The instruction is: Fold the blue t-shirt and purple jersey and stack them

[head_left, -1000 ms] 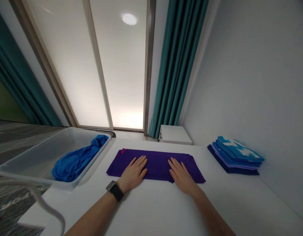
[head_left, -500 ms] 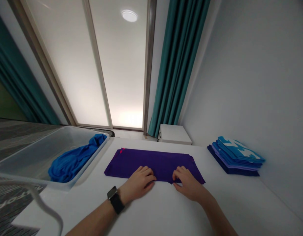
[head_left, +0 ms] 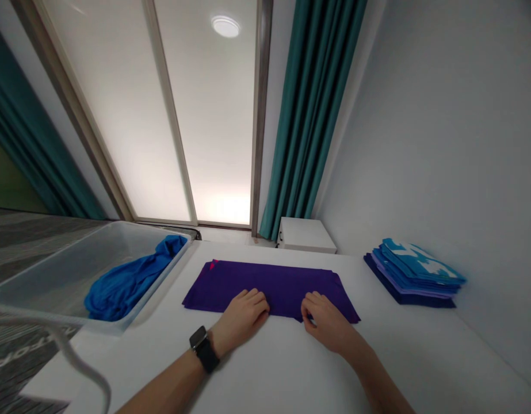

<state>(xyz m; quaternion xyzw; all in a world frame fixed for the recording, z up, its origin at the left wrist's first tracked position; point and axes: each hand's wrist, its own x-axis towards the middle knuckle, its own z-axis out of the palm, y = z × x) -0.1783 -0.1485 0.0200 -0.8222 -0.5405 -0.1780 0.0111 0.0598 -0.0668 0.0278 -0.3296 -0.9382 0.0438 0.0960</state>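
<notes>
Left grip (head_left: 241,315): curled on folded purple cloth (head_left: 265,282), hold unclear
Right grip (head_left: 326,323): curled at its near edge, hold unclear
Right: stacked blue cloths (head_left: 414,275)

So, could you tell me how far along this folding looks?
A stack of folded blue garments looks done. In hand: a purple cloth, folded into a long band, with the left hand and right hand at its near edge. Remaining: a crumpled blue garment in the plastic bin.

Left hand (head_left: 241,322) and right hand (head_left: 326,324) lie palm-down, just apart — fingers slightly curled, forearms angling inward.
</notes>
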